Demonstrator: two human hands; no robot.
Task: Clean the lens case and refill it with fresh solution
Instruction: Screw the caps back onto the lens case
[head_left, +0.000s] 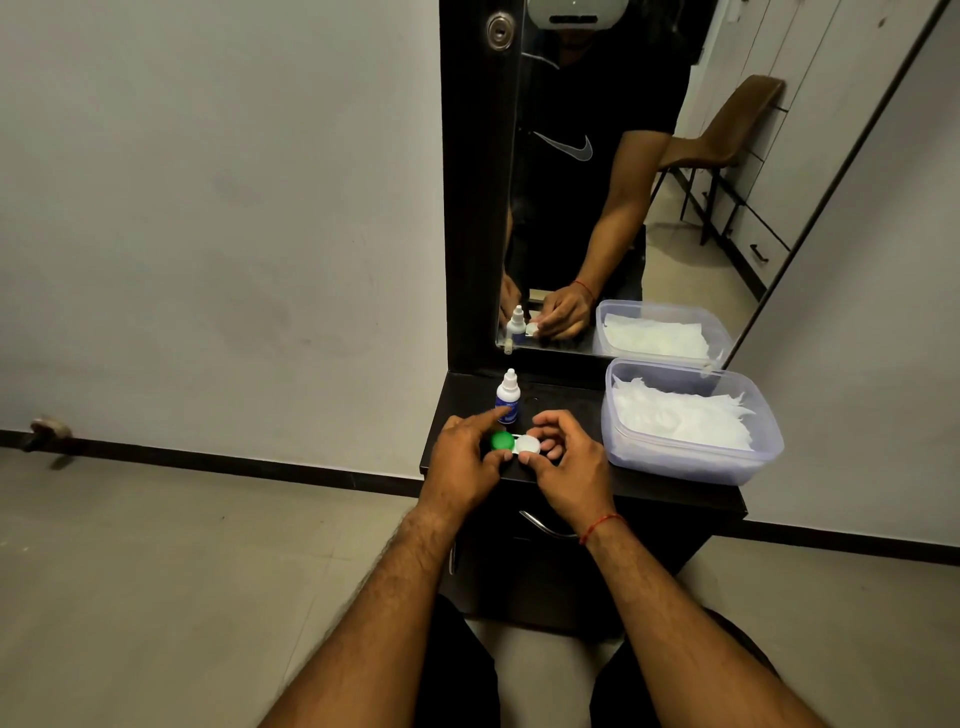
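Between both hands | lens case (514, 443) | left grip (467, 457), right grip (563, 457) grasping it

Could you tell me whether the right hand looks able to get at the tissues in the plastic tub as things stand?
Probably yes. The plastic tub stands lidless just beside the right hand, with the tissues lying exposed and nothing between them. The hand would first have to let go of the lens case, which both hands are holding.

One lens case (514, 444), one bottle (508, 397), one tub (691, 457), two hands (470, 457).
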